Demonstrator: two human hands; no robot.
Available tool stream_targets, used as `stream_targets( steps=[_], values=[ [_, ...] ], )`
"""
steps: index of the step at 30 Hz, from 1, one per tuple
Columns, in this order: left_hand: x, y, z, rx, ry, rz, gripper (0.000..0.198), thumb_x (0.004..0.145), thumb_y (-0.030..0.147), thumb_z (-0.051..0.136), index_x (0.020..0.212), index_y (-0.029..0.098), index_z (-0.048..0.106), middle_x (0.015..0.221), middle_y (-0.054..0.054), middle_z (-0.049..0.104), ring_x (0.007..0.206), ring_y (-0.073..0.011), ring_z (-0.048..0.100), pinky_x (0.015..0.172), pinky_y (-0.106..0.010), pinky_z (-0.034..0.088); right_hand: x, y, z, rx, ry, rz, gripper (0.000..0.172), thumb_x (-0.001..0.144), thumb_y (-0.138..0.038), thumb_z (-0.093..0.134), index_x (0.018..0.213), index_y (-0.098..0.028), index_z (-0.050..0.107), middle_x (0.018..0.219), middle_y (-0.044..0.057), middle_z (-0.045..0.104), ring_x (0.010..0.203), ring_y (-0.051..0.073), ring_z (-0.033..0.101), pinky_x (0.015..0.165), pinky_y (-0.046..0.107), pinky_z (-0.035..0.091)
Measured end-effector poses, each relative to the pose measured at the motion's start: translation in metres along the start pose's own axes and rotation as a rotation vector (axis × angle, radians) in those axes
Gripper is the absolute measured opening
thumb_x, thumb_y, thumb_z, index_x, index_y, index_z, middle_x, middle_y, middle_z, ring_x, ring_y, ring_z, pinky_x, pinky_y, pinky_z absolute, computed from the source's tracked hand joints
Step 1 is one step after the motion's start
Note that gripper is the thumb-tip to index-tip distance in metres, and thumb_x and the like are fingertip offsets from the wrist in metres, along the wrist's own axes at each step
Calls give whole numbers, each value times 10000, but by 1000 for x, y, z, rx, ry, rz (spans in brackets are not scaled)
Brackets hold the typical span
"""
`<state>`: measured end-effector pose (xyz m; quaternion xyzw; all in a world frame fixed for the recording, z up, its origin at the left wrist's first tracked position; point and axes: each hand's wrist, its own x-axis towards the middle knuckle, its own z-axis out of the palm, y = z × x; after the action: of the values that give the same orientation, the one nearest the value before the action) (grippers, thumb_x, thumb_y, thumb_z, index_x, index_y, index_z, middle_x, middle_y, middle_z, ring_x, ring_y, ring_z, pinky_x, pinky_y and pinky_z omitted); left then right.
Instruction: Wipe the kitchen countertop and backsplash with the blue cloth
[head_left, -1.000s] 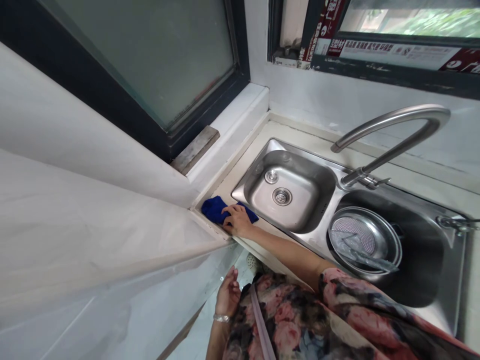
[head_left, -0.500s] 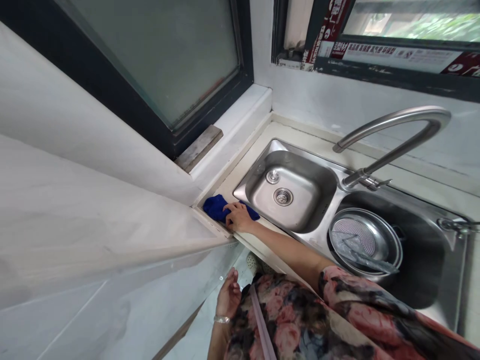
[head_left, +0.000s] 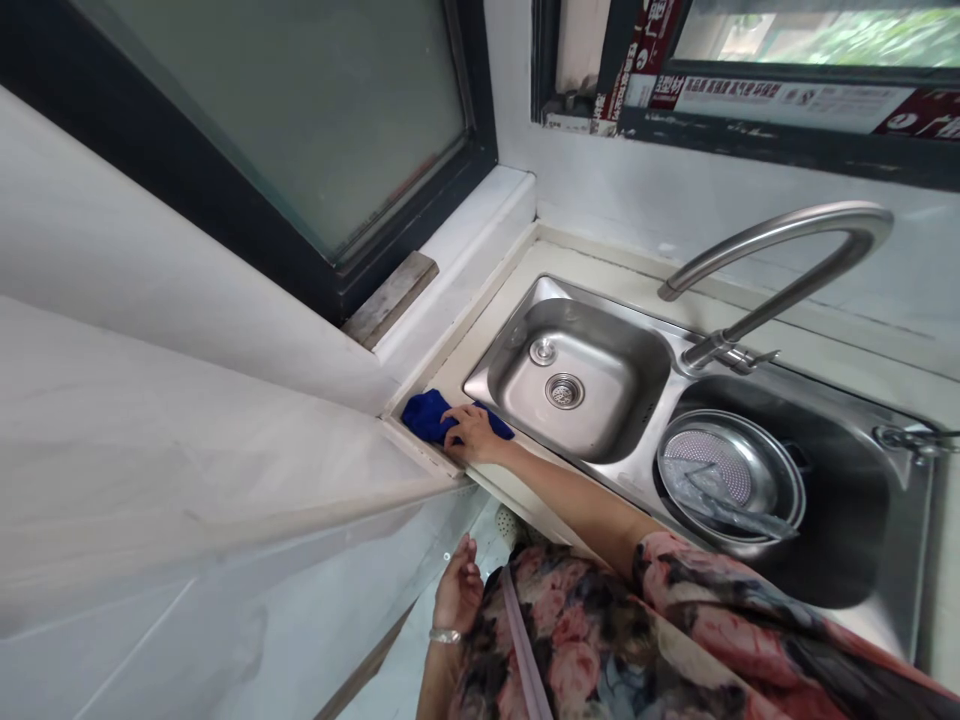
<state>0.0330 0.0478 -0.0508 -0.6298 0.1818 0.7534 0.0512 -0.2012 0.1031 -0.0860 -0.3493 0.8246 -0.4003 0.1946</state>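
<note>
- Right hand [head_left: 472,435] flat on a blue cloth [head_left: 429,416], fingers spread and pressing down rather than closed round it; no real grip, only palm and fingertips holding it to the worktop [head_left: 480,345].
- Blue cloth bunched at the worktop's corner, at about 9 o'clock from the small sink basin [head_left: 577,375], just beside the basin's rim and touching the raised edge by the wall.
- Left hand [head_left: 457,595] low at 6 o'clock, off the worktop, fingers loosely curled, holding nothing; metal bangle [head_left: 444,635] on the wrist.
- Risk, as a judgement: cloth sliding out from under a flat palm, for want of a closed hold; soft, folded fabric likely to roll up rather than lie flat.
- Further risk: cloth edge slipping over the smooth steel rim into the basin, given how close they sit.
- Tight corner against the wall leaves little room; knuckles likely to knock the hard ledge.
- Basin of brushed steel, rounded corners, round drain [head_left: 564,390] at its middle.
- Curved steel faucet [head_left: 780,260] at 2 o'clock, arching over the larger basin, where a round perforated metal bowl [head_left: 731,480] sits.
- Worktop pale, smooth, stone-like; frosted window [head_left: 322,110] in a dark frame at 11 o'clock.
</note>
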Motion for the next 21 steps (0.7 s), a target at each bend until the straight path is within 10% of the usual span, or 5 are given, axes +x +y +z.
stream_targets(
  steps=[21],
  values=[
    [4, 0, -2, -1, 14, 2, 216, 985, 37, 455, 1104, 150, 596, 795, 34, 681, 411, 13, 489, 367, -73, 363, 3, -3, 8, -35, 65, -11, 78, 810, -203, 713, 762, -246, 757, 1415, 8, 586, 1331, 269, 389, 1111, 500, 276]
  ],
)
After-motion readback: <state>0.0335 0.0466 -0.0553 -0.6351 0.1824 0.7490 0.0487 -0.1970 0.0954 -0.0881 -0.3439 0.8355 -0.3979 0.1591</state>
